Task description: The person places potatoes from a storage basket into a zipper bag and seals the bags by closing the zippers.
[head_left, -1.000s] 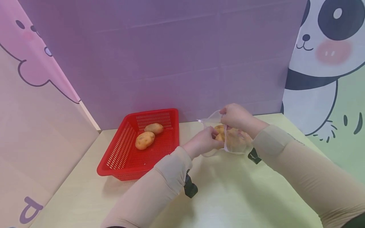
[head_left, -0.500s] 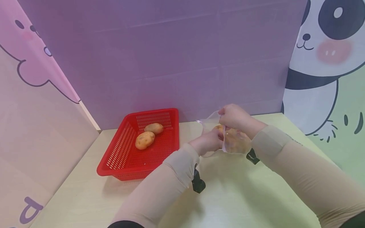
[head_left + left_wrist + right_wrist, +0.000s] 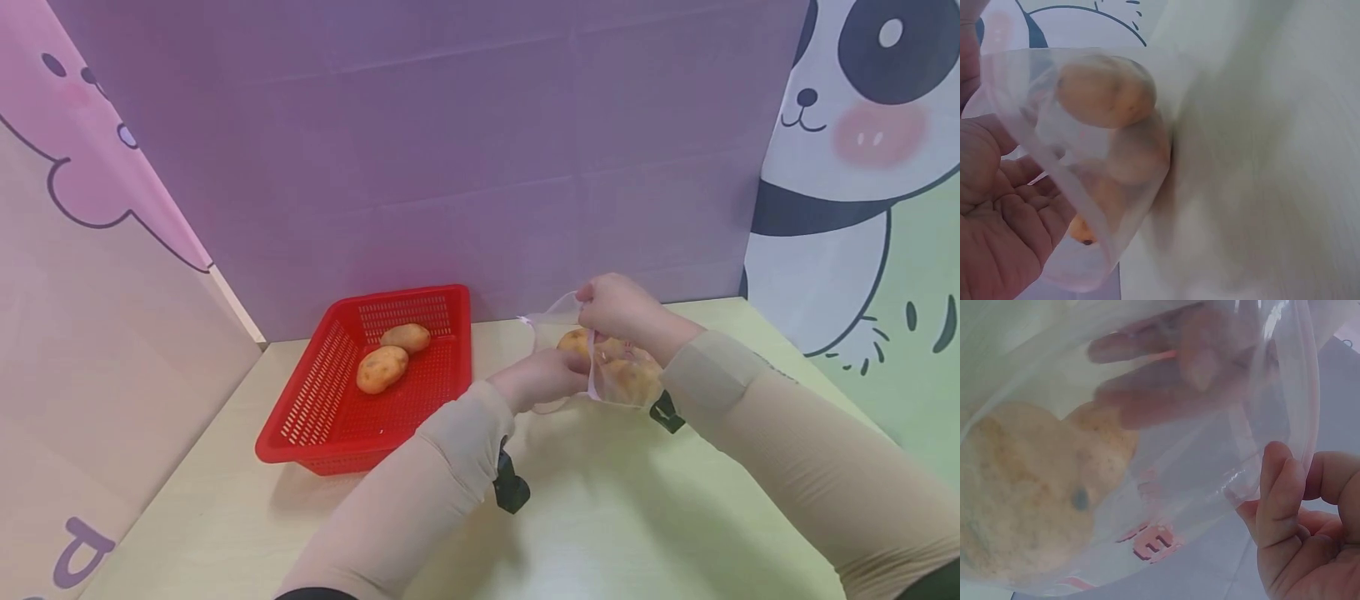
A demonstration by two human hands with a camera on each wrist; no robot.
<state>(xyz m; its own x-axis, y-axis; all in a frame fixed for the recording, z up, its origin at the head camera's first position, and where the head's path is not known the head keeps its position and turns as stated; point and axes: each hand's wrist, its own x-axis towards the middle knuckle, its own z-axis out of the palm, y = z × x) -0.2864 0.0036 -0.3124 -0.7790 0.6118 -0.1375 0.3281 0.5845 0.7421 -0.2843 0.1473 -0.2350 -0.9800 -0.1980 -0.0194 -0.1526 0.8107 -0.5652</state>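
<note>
My right hand (image 3: 618, 308) pinches the upper edge of a clear plastic bag (image 3: 1222, 462) with pinkish print, keeping its mouth spread. Fingers of my left hand (image 3: 542, 377) reach inside that mouth; in the left wrist view they are loosely extended with nothing in their grasp. Several potatoes (image 3: 1107, 90) show through the bag's wall, low in the bag and beyond the left fingertips. The bag rests on the tabletop. Two more potatoes (image 3: 382, 369) lie in a red plastic basket (image 3: 363, 450) to the left.
The pale table (image 3: 600, 517) ends at a purple backdrop (image 3: 450, 167) just behind the basket and bag. A cartoon panda panel (image 3: 825, 217) closes off the right side, and a pale printed panel (image 3: 97, 333) stands at left.
The left hand went rightward into the bag with a potato, let it go there, then drew back slightly left. The right hand keeps its pinch on the bag; the basket stays put.
</note>
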